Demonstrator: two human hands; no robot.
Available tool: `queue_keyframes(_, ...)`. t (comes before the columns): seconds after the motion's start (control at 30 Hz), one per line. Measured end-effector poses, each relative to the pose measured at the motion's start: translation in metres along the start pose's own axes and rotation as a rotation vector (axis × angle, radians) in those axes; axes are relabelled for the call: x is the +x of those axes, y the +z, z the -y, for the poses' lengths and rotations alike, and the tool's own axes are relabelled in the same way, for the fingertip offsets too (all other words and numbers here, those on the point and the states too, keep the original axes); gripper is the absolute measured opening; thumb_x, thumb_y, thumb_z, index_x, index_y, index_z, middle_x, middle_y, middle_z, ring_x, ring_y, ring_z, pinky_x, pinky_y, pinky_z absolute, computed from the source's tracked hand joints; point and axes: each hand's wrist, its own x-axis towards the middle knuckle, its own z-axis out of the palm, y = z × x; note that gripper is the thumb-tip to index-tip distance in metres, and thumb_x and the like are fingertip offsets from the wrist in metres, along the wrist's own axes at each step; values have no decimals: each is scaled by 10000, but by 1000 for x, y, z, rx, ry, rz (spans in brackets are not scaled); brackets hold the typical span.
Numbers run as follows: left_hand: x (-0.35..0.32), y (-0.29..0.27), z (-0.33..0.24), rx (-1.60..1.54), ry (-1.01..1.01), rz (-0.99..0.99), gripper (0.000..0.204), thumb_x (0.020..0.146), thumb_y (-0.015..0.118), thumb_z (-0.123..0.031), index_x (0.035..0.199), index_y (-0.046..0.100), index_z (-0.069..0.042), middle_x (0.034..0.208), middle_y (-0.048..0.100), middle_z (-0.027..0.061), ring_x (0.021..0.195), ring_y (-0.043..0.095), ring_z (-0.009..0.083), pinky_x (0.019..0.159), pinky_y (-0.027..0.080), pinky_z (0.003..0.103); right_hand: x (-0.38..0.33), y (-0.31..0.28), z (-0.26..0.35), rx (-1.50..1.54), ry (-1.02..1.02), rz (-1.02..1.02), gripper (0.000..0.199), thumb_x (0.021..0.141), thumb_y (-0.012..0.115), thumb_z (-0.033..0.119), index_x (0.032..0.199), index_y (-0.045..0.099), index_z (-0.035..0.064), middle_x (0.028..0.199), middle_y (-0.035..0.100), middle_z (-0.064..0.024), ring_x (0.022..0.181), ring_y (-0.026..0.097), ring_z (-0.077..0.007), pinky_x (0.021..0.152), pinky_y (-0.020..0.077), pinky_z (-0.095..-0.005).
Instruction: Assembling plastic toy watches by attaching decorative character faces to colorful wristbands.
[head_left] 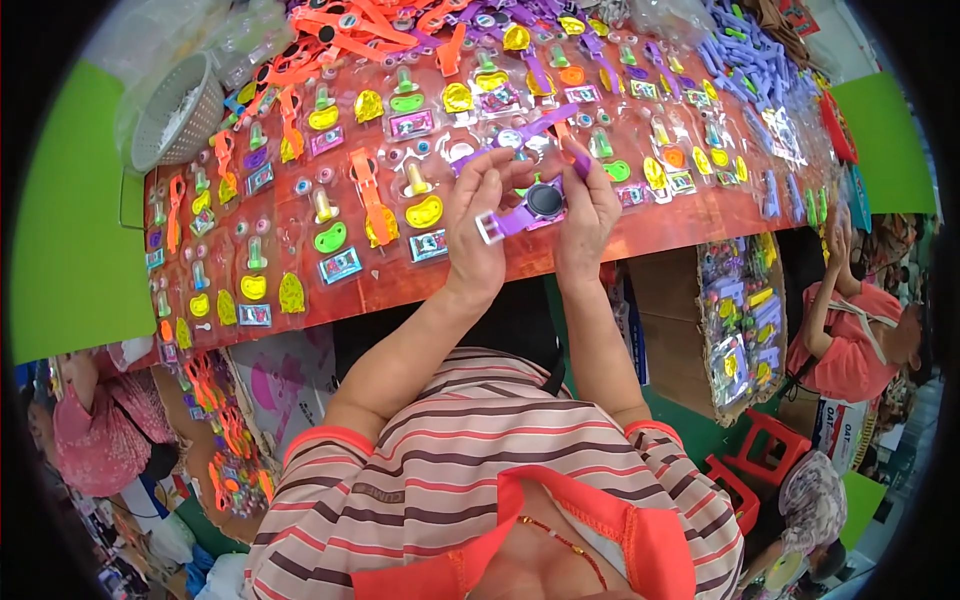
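Note:
Between my two hands, in front of my chest, is a purple toy watch (543, 202) with a round dark face and a pale buckle at its left end. My right hand (586, 222) pinches the strap on the right side of the watch. Closed fingers of my left hand (476, 225) are at the watch from the left; the exact grip is partly hidden. Just beyond my left fingers lies another purple toy watch (512, 138). Clear plastic trays hold yellow toy pieces (424, 211), orange toy watches (371, 190) and small shiny packets (340, 265).
The red tabletop (400, 285) carries rows of filled trays. Loose orange watches (345, 25) and light-purple parts (750, 60) are heaped at the back. A grey basket (180, 115) stands back left. A carton (735, 330) of packed trays is right below the table; co-workers (850, 335) sit on both sides.

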Motion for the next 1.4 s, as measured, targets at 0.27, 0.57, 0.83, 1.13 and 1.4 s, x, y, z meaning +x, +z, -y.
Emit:
queue_keyframes(0.27, -31, -19, 21, -606, -479, -21, 291, 945, 465, -200, 1177, 536, -39, 1182, 586, 150, 1082, 573, 318, 924, 467, 460, 1, -4, -9, -199, -139, -29, 167, 935, 506, 133, 945, 612, 5, 727, 541, 35, 643, 449, -34, 556, 355, -204)
queue_keyframes(0.57, -69, 1, 28, -322, -573, 134, 474, 933, 471, -177, 1393, 372, -123, 1330, 493, 51, 1146, 501, 204, 885, 423, 374, 8, -32, -16, -197, -19, -128, 221, 919, 503, 124, 1015, 632, -27, 649, 526, 20, 591, 444, -38, 516, 329, -210)
queue_keyframes(0.83, -55, 0, 24, -227, -365, 26, 557, 944, 475, -292, 1409, 270, -63, 1282, 521, 107, 1157, 503, 182, 884, 424, 348, -17, -47, -6, -533, -165, 8, 309, 904, 470, 49, 1179, 610, 30, 723, 540, 13, 626, 472, -47, 560, 386, -216)
queue_keyframes(1.13, -38, -24, 20, 182, -165, 27, 483, 948, 332, -121, 1410, 285, 9, 971, 615, 93, 866, 591, 126, 797, 459, 247, -43, -40, 8, -1099, -732, 349, 387, 755, 633, 64, 1142, 624, 83, 701, 507, -58, 680, 520, -231, 700, 401, -357)
queue_keyframes(1.4, -34, -19, 11, 287, -170, 113, 420, 969, 356, -144, 1363, 387, -3, 815, 634, 81, 792, 599, 122, 768, 464, 258, -44, -41, 7, -1227, -745, 323, 377, 766, 638, 111, 1140, 620, 70, 698, 492, -42, 670, 509, -212, 745, 387, -363)
